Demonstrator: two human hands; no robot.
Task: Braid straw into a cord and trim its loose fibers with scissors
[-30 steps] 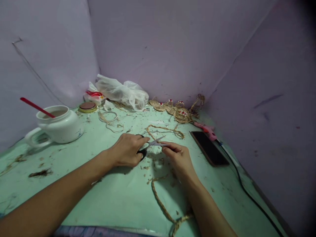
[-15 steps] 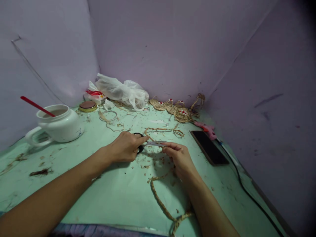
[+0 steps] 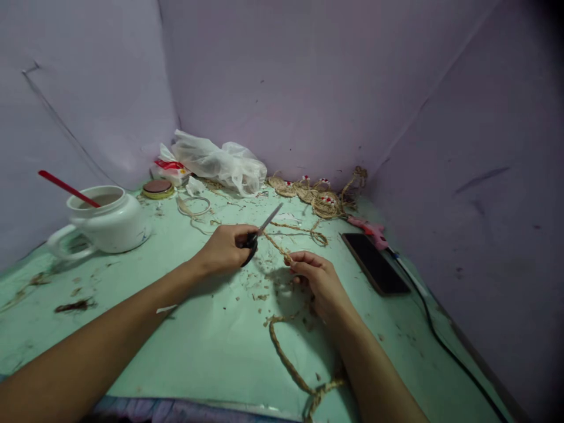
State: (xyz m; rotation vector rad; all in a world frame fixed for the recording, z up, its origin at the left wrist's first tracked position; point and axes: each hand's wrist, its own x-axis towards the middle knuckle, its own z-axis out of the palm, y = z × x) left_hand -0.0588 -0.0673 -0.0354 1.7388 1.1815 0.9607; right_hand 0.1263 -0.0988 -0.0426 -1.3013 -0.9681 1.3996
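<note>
In my left hand (image 3: 227, 248) is a pair of black-handled scissors (image 3: 269, 220), its blades pointing up and to the right. My right hand (image 3: 315, 279) pinches a thin braided cord (image 3: 277, 245) between thumb and fingers. That cord runs up and left behind the scissors, then right across the table to a small loop. A thicker braided rope (image 3: 284, 358) curves over the table at the front, partly hidden by my right forearm. Small fibre scraps lie between and below my hands.
A white mug (image 3: 117, 223) with a red stick stands left. Behind are a round tin (image 3: 157, 188), a plastic bag (image 3: 220, 161) and woven pieces (image 3: 326, 204). A phone (image 3: 374, 264), a pink glue gun (image 3: 368, 228) and its black cable (image 3: 434, 329) lie right.
My left hand has moved slightly up, and the scissors have turned from pointing right to pointing up and right, away from my right fingers. My right hand has barely moved.
</note>
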